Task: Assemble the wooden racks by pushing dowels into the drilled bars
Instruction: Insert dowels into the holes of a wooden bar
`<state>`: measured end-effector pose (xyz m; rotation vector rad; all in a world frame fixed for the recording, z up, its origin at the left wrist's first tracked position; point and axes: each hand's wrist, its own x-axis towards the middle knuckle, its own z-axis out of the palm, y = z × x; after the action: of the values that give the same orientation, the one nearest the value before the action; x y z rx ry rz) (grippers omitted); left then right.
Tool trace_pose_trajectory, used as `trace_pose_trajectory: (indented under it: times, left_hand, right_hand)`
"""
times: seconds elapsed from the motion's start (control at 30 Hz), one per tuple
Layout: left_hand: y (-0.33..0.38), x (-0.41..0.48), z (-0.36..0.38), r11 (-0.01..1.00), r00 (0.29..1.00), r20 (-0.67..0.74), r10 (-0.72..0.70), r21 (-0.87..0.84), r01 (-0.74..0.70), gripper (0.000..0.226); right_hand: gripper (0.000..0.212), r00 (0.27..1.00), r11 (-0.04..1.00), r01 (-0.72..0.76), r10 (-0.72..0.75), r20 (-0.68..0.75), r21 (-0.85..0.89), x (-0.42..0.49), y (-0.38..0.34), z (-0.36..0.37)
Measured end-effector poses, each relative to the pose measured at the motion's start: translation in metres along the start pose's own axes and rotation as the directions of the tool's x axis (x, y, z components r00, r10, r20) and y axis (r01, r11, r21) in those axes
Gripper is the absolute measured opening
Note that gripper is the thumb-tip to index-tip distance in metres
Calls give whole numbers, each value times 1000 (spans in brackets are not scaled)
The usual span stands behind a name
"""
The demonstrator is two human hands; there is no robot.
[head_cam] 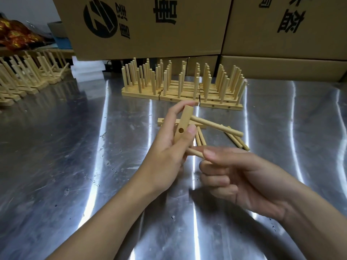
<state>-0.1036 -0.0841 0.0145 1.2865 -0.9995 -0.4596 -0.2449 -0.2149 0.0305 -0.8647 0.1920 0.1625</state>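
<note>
Right hand point(244, 181) pinches a second dowel point(195, 153) by the bar point(183, 120) gripped upright in left hand point(167, 152) above the table point(75, 147), first dowel point(216, 126) seated; finished racks point(180, 87) behind, loose dowels point(200, 137) remain.

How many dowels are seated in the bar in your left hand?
1: a round pale wooden dowel juts rightward near the top of the flat drilled wooden bar. The hole below is empty; the left hand may hide more.
</note>
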Motion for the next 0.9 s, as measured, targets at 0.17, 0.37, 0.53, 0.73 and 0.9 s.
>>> trace_pose_trajectory:
  times: [0.17,0.37,0.53,0.73,0.9]
  left_hand:
    - [-3,10,-23,976,976,-183,-119,-202,82,36]
    - [-4,20,-62,720,861,-331,-386,-691,57,16]
    - [-6,22,-65,606,799,-341,-495,-794,36,34]
    - [-11,27,-63,594,783,-335,-525,-803,55,31]
    - [-14,27,-62,597,779,-339,-527,-800,56,19]
  right_hand:
    - [68,975,976,156,-177,-135,-154,0,-8,-11]
    - [18,564,277,51,-801,-201,-960,11,-1,-48]
    - [34,652,-185,-169,-758,31,-968,23,15,-59]
    - [63,787,-366,-213,-613,63,-906,31,19,-51]
    - [59,797,-415,-202,-596,98,-887,31,19,-50]
